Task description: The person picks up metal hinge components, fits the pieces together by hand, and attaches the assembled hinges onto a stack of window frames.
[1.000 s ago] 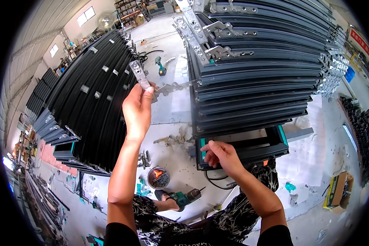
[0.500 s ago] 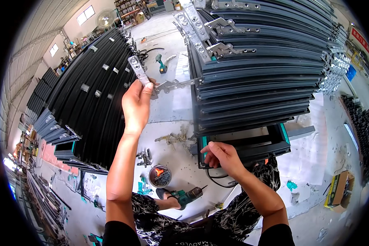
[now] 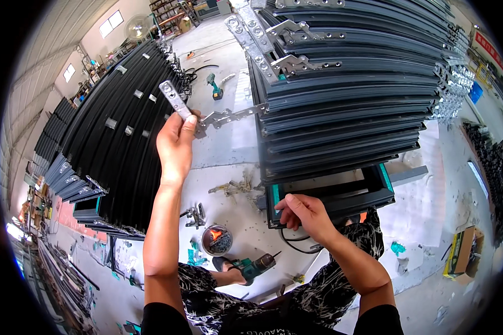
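Note:
My left hand [image 3: 175, 146] pinches a silver window hinge [image 3: 175, 99] between thumb and fingers. The hinge's flat bar sticks up past the fingers, and its linked arm [image 3: 229, 116] stretches right to the edge of a tall stack of dark grey window frames [image 3: 341, 106]. More hinges [image 3: 304, 66] of the same kind are on the stack's upper part. Low in front of the stack, my right hand [image 3: 307, 215] hovers by the teal-lined corner of the nearest frame [image 3: 341, 207]. Its fingers are curled in, and whatever they may hold is hidden.
Another stack of black frames [image 3: 114, 145] stands at left. On the floor are a cordless driver [image 3: 214, 88], a bucket of screws [image 3: 218, 241], a green drill [image 3: 256, 266] beside my foot, loose hinges [image 3: 237, 187] and a cardboard box [image 3: 465, 254] at right.
The view has shifted a little, so both stacks appear slightly farther left. My left hand and the hinge have drifted left and slightly down; my right hand stays by the frame corner.

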A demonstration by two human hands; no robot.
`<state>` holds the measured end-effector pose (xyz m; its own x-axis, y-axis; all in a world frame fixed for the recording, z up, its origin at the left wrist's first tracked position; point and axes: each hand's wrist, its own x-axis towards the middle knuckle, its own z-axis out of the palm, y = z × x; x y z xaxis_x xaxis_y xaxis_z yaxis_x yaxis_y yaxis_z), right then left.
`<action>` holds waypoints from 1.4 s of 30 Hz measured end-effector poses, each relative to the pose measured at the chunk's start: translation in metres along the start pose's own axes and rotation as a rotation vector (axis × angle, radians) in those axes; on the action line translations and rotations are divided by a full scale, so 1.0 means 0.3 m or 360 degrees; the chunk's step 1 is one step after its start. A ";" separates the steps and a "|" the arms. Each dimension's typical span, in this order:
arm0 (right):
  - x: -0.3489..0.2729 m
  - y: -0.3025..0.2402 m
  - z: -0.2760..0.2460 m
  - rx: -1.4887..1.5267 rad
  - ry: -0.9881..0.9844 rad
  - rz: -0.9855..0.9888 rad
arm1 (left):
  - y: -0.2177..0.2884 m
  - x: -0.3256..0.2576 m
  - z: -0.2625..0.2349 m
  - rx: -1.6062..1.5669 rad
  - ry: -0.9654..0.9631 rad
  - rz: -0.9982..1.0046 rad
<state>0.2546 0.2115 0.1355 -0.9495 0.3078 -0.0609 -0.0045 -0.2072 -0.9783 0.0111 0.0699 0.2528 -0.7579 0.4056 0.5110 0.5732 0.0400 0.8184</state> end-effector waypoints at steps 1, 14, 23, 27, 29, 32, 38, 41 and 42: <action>-0.002 -0.005 0.001 0.0004 -0.0002 -0.0002 | -0.006 -0.002 -0.012 -0.0027 0.0003 -0.0022; 0.000 0.007 0.024 -0.0060 -0.0072 0.0035 | -0.061 0.066 0.057 -0.0170 -0.0099 -0.0111; 0.025 0.082 0.085 -0.0233 -0.0196 0.0173 | 0.023 0.080 0.297 -0.0207 -0.0264 0.0043; 0.043 0.099 0.109 -0.0384 -0.0309 0.0226 | -0.016 0.081 0.293 -0.0508 -0.0310 0.0165; 0.058 0.117 0.109 -0.0372 -0.0287 0.0268 | -0.015 0.080 0.267 -0.0507 -0.0329 0.0120; 0.063 0.142 0.099 -0.0342 -0.0219 0.0317 | -0.081 0.066 0.232 -0.0733 -0.0224 -0.0001; 0.009 0.145 0.061 -0.0650 -0.0194 0.0442 | -0.682 -0.052 0.080 -0.0649 0.0034 -0.0707; -0.019 0.192 0.059 -0.0820 -0.0303 0.0629 | -1.259 -0.315 0.060 -0.0035 -0.0107 -0.1259; -0.021 0.214 0.054 -0.0913 -0.0377 0.0699 | -1.413 -0.428 0.076 0.0137 -0.0159 -0.1381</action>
<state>0.2551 0.1812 0.0764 -0.8688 0.0875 -0.4874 0.4917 0.2706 -0.8277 -0.1276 0.0216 -0.1658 -0.9088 0.2779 -0.3113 -0.1682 0.4387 0.8828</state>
